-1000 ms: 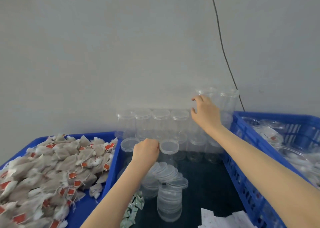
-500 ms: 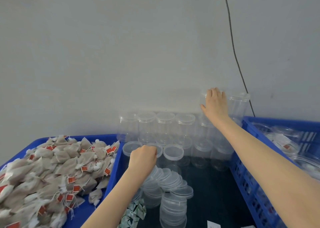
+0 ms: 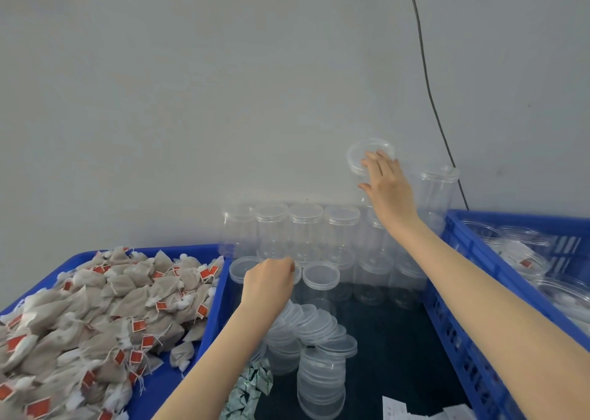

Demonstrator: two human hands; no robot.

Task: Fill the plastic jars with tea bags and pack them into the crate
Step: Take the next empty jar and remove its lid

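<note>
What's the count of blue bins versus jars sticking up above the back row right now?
Blue bins: 2, the tea bag tray and the crate
Jars above the back row: 2, the held jar in the right hand and the neighbour jar
Total: 4

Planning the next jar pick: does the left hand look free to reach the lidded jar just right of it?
Probably yes: the left hand sits beside that lidded jar, with nothing between them.

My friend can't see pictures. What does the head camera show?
A right hand grips a clear jar tilted atop stacked jars by a wall. The left hand rests on a lower jar, between a tray of tea bags and a blue crate.
</note>
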